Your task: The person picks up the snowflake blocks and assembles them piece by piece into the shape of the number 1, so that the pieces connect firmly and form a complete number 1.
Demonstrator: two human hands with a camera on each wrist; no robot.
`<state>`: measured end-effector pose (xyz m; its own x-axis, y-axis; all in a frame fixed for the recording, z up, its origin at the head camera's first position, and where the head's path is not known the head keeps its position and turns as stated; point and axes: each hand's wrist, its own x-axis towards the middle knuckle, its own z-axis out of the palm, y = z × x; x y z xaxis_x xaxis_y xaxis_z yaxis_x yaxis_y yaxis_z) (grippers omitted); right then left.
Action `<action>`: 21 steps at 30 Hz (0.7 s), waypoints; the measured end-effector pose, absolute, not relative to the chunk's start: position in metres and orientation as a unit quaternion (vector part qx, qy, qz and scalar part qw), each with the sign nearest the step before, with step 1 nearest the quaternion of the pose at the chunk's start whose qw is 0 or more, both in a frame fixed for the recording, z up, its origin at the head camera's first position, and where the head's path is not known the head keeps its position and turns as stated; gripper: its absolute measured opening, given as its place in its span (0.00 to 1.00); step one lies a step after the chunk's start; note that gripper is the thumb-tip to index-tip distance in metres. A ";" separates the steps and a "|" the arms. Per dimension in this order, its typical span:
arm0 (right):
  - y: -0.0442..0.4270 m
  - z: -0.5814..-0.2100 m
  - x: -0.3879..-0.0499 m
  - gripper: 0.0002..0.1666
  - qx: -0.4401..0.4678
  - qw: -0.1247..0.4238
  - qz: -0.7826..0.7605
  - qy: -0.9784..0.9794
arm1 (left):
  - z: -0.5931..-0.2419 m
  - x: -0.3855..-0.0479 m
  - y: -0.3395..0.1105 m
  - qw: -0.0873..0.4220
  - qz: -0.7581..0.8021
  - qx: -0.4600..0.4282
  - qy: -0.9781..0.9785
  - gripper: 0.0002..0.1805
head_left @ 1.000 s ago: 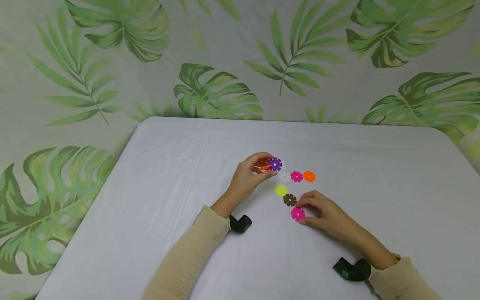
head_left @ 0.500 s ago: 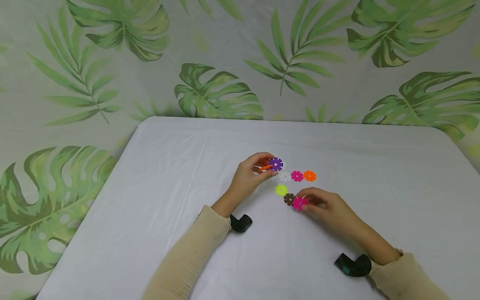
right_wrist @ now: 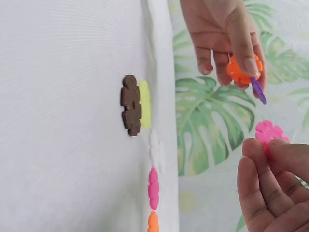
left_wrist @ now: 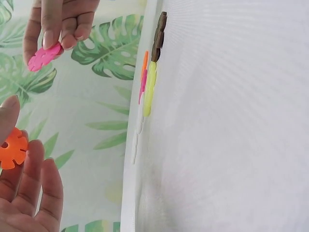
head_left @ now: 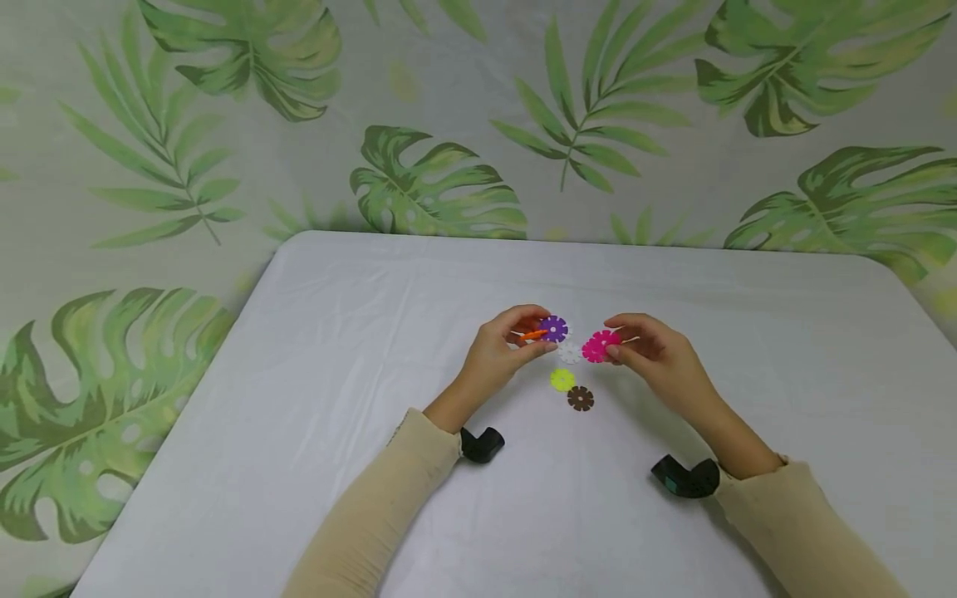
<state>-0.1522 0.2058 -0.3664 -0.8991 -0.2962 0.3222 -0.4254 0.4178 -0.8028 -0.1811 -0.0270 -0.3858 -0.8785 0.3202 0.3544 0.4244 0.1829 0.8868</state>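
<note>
My left hand (head_left: 503, 342) pinches an orange notched disc (left_wrist: 13, 151) joined to a purple disc (head_left: 554, 329), raised off the table. Across from it, my right hand (head_left: 658, 353) holds a pink disc (head_left: 601, 346) between thumb and fingers, also in the air. The right wrist view shows a gap between this pink disc (right_wrist: 270, 132) and the purple one (right_wrist: 258, 91). On the table below lie a yellow disc (head_left: 562, 380), a brown disc (head_left: 580, 399) and a white disc (head_left: 571, 353).
Another pink disc (right_wrist: 153, 188) and another orange disc (right_wrist: 153, 222) lie in line on the white table (head_left: 299, 374), hidden from the head view by my right hand and its disc. A leaf-patterned cloth (head_left: 441, 75) hangs behind the table.
My right hand has lifted the pink disc from beside the brown one and carried it up and away, level with the purple disc. The left hand stays nearly still.
</note>
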 end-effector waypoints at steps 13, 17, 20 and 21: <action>0.176 -0.335 -0.155 0.12 0.227 0.082 0.514 -0.824 | -0.386 -0.181 -0.027 0.042 -0.587 -0.247 -0.770 0.22; 0.173 -0.335 -0.159 0.11 0.241 0.074 0.533 -0.807 | -0.386 -0.181 -0.027 0.042 -0.588 -0.247 -0.769 0.21; 0.172 -0.337 -0.160 0.11 0.241 0.074 0.538 -0.805 | -0.386 -0.181 -0.027 0.043 -0.587 -0.247 -0.770 0.21; 0.172 -0.337 -0.160 0.11 0.241 0.074 0.538 -0.804 | -0.386 -0.181 -0.027 0.044 -0.586 -0.247 -0.771 0.21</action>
<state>-0.1604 0.1720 -0.3374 -0.8732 -0.3068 0.3786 -0.4669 0.3044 -0.8302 -0.1815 -0.0272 -0.3865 -0.8736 0.3298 0.3578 0.4330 0.1914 0.8809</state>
